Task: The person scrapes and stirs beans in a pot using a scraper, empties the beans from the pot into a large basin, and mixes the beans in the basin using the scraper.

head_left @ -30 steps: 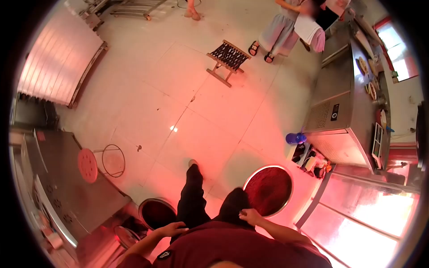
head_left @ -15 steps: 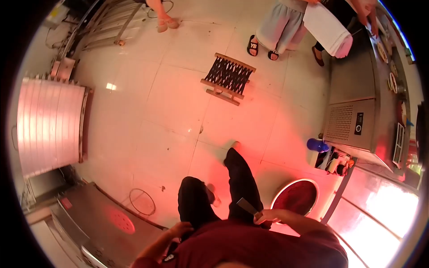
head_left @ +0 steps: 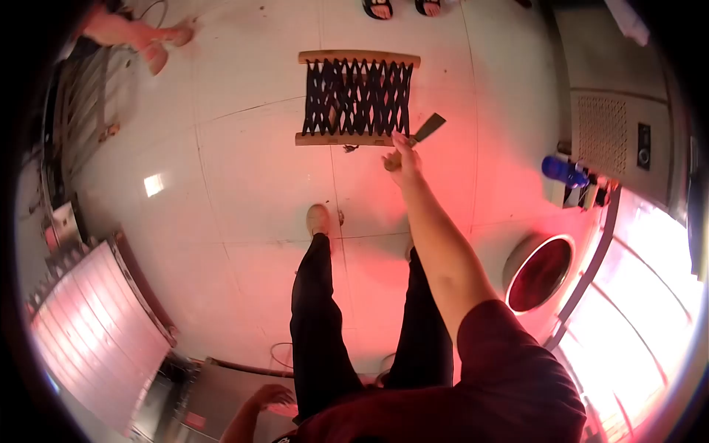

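Note:
My right hand point(head_left: 403, 164) is stretched out in front of me, its fingers wrapped round the handle of a scraper point(head_left: 430, 127). The flat metal blade points away and to the right. Right by the fingers is a folding stool point(head_left: 358, 100) with wooden rails and a seat of crisscrossed black straps. My fingertips overlap its near rail in view; whether they touch it I cannot tell. Low beside my left thigh hangs my left hand point(head_left: 273, 396), holding nothing, fingers loosely apart.
A round bin point(head_left: 539, 273) with dark red contents stands at right. Behind it a blue bottle point(head_left: 565, 171) is beside a steel cabinet point(head_left: 617, 125). White slatted panels point(head_left: 103, 332) are at left. Other people's feet point(head_left: 402, 7) show at the top, on the tiled floor point(head_left: 258, 162).
My right hand has swung from my lap forward to the stool, carrying the scraper. I have stepped closer to the stool. The people at the top are now mostly out of view.

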Tool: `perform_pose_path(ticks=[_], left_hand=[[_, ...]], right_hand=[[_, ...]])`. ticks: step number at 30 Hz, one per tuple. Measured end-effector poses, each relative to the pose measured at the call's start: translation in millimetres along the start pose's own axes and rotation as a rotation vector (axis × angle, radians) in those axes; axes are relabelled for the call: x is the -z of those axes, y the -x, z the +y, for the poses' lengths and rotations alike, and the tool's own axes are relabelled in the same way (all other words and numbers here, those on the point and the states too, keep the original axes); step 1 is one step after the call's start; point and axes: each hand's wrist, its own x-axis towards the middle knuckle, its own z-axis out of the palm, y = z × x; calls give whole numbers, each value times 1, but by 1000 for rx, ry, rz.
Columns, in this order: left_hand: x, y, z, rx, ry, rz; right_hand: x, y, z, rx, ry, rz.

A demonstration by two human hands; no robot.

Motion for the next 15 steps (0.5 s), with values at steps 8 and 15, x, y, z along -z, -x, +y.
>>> perform_pose_path(ticks=[8,15], left_hand=[[110,7,175,-93,-170,578],[70,-4,241,-220,-392,555]], right_hand=[[10,-23,27,308,-61,-7],[195,132,47,236,-164,367]])
